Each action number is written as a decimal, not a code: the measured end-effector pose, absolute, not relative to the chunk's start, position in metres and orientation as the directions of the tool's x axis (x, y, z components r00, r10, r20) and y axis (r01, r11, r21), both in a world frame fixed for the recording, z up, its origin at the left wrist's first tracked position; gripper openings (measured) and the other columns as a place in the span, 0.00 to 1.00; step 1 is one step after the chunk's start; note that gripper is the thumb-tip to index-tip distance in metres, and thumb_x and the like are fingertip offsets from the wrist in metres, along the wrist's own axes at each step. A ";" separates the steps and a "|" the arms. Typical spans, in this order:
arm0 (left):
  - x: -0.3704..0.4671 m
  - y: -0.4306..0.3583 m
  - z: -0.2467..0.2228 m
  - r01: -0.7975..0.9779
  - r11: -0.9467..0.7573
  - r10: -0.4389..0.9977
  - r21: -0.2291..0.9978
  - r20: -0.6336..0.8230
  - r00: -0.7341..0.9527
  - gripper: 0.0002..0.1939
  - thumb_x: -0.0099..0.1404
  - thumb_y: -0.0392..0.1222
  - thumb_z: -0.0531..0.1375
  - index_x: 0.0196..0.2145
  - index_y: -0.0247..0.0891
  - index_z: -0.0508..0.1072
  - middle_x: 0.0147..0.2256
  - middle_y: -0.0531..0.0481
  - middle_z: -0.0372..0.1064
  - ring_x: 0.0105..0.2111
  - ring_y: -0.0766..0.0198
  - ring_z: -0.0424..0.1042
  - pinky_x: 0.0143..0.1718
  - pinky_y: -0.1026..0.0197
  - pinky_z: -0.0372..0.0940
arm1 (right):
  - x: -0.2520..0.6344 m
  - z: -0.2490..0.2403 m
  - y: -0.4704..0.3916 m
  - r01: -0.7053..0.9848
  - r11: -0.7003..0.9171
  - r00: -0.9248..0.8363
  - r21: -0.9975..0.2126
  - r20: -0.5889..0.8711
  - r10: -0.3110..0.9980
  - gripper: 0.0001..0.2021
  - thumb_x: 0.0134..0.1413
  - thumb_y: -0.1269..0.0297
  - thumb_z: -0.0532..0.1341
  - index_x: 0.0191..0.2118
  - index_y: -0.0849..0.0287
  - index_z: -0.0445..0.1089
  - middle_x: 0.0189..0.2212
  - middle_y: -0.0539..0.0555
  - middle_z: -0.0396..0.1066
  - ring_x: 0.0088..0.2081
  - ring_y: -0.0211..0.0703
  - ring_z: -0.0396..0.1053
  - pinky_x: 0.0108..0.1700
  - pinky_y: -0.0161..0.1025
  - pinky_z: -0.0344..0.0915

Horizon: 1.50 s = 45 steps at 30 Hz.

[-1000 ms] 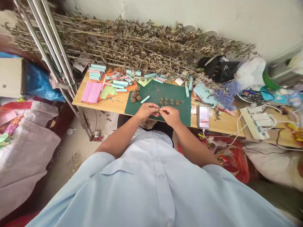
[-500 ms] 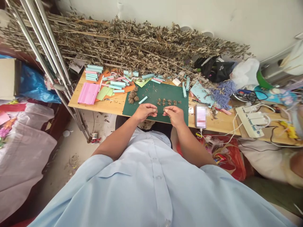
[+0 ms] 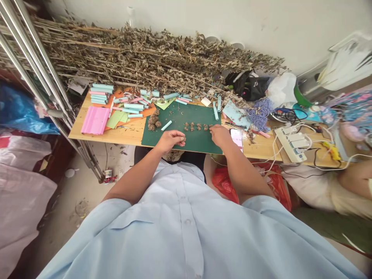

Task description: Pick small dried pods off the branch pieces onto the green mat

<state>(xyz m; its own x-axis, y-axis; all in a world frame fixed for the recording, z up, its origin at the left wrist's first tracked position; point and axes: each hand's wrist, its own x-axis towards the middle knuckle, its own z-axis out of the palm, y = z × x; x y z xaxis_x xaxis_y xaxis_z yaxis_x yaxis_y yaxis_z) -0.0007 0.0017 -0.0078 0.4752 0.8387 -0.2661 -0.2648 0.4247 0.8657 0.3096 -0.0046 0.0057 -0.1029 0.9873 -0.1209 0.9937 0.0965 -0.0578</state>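
Observation:
My left hand (image 3: 171, 141) hovers over the near edge of a green mat (image 3: 194, 146), fingertips pinched on a tiny bit I cannot make out. At the right end of rows of small brown dried clumps (image 3: 198, 127), my right hand (image 3: 220, 135) has its fingers closed at the mat. Whatever it pinches is hidden by the fingers. A pile of larger brown dried balls (image 3: 154, 120) lies at the mat's left, with a light blue paper roll (image 3: 166, 126) beside it.
Dried leafy stalks (image 3: 139, 58) stretch along the back. Blue and pink paper rolls (image 3: 133, 105) and a pink sheet (image 3: 95, 120) lie left. A phone (image 3: 236, 138), purple yarn (image 3: 260, 112) and a power strip (image 3: 290, 144) are right. Metal poles (image 3: 43, 73) stand at far left.
My right hand has moved away from my left, right and forward to the end of the clump rows. My left hand stays pinched near the mat's front edge. The camera view has shifted.

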 end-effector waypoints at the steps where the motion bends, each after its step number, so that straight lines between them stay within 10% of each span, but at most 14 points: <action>1: -0.001 0.001 -0.008 -0.264 0.423 0.839 0.867 -0.265 0.476 0.20 0.51 0.42 0.77 0.37 0.29 0.79 0.28 0.46 0.79 0.27 0.62 0.79 0.31 0.61 0.75 | 0.310 0.007 -0.003 0.993 0.103 -0.110 -0.054 -0.146 0.983 0.19 0.62 0.75 0.56 0.53 0.65 0.80 0.53 0.66 0.78 0.51 0.54 0.77 0.56 0.43 0.69; 17: -0.001 0.001 -0.004 -0.232 0.413 0.837 0.881 -0.266 0.479 0.21 0.50 0.45 0.77 0.37 0.30 0.78 0.28 0.47 0.78 0.28 0.63 0.79 0.32 0.61 0.75 | 0.319 0.006 0.010 0.952 -0.062 0.035 -0.300 -0.092 0.995 0.12 0.58 0.69 0.61 0.36 0.58 0.84 0.41 0.59 0.83 0.41 0.52 0.78 0.50 0.45 0.72; 29: -0.002 0.002 -0.010 -0.227 0.408 0.835 0.884 -0.262 0.483 0.21 0.52 0.45 0.77 0.39 0.30 0.78 0.33 0.45 0.80 0.29 0.62 0.80 0.33 0.60 0.76 | 0.331 0.007 -0.020 0.729 -0.201 0.240 -0.654 -0.031 0.970 0.18 0.62 0.67 0.58 0.51 0.58 0.82 0.42 0.57 0.83 0.38 0.50 0.81 0.49 0.51 0.76; 37: 0.004 0.001 0.004 -0.305 0.458 0.856 0.835 -0.322 0.404 0.20 0.56 0.40 0.75 0.44 0.31 0.77 0.33 0.46 0.80 0.31 0.61 0.81 0.35 0.61 0.77 | 0.232 0.017 -0.054 0.576 0.065 0.156 -0.815 0.188 0.970 0.16 0.58 0.51 0.68 0.48 0.51 0.82 0.42 0.55 0.82 0.39 0.49 0.79 0.47 0.49 0.78; 45: 0.016 -0.008 0.000 -0.349 0.480 0.870 0.805 -0.386 0.308 0.16 0.59 0.42 0.74 0.42 0.32 0.78 0.31 0.49 0.79 0.31 0.64 0.80 0.38 0.59 0.78 | 0.168 0.004 -0.052 0.648 0.197 0.047 -0.736 0.297 0.954 0.11 0.63 0.60 0.63 0.47 0.50 0.81 0.48 0.55 0.81 0.48 0.50 0.78 0.54 0.50 0.77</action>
